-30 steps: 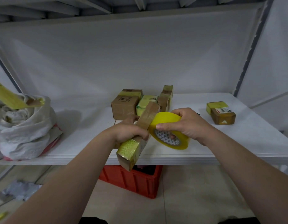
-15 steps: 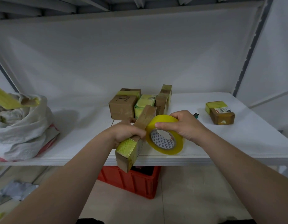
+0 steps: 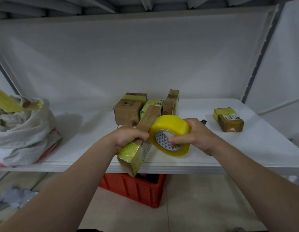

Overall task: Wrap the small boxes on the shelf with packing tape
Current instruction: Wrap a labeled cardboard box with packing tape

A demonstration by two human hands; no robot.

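Observation:
My left hand (image 3: 128,136) grips a long narrow cardboard box (image 3: 137,148) at its middle, tilted over the front edge of the white shelf (image 3: 246,148); its near end is covered in yellow tape. My right hand (image 3: 195,136) holds a yellow roll of packing tape (image 3: 172,126), thumb inside the core, pressed against the box's right side. Behind them stands a cluster of small taped boxes (image 3: 128,111). One more taped box (image 3: 229,119) lies at the right.
A white sack (image 3: 23,131) with a yellow-taped box (image 3: 6,102) poking out sits on the shelf's left. A red crate (image 3: 137,188) stands on the floor beneath. A small dark object (image 3: 203,121) lies behind my right hand.
My right hand has turned the roll, from over its top to thumb through the core. The roll's band now faces up. The box stays in my left hand.

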